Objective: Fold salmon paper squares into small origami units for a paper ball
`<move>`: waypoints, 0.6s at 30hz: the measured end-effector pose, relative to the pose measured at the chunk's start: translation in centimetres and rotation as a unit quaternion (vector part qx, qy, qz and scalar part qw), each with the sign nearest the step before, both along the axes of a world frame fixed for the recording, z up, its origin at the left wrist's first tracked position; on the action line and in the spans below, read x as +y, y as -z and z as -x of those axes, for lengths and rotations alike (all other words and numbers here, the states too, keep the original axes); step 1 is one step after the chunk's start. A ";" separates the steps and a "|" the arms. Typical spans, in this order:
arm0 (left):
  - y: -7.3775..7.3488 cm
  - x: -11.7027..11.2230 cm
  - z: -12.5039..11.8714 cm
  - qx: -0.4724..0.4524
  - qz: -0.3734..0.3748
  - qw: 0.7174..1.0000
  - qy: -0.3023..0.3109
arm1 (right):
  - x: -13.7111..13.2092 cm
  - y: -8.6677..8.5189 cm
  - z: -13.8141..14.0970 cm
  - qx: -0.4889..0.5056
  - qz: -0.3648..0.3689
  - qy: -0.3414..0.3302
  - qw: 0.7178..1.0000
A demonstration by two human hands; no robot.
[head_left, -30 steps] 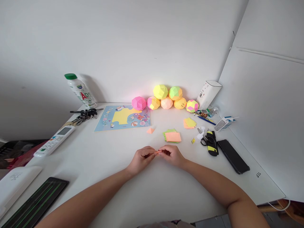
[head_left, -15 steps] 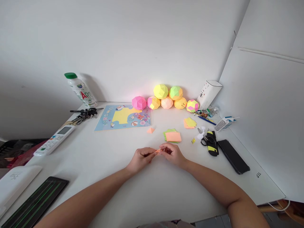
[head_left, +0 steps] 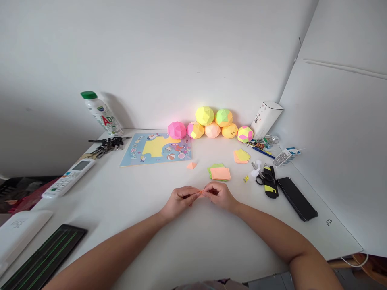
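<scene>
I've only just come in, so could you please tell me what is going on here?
A person's left hand and right hand together pinch a small orange piece. A folded peach piece and a stack of notes lie on the table beyond them. Farther back, colourful faceted balls sit by the wall.

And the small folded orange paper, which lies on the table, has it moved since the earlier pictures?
No. Judged against the blue board, the small folded orange paper lies at the same spot, just off the board's near right corner.
</scene>
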State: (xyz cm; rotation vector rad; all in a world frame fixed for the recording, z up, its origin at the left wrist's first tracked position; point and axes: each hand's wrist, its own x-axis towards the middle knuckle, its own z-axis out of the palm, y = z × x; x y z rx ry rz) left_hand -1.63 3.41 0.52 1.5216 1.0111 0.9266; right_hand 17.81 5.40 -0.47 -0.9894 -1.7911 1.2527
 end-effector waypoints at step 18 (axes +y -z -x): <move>-0.2 -0.2 -0.1 0.015 -0.024 0.999 -0.021 | 0.0 -0.1 0.2 0.011 0.100 0.009 0.995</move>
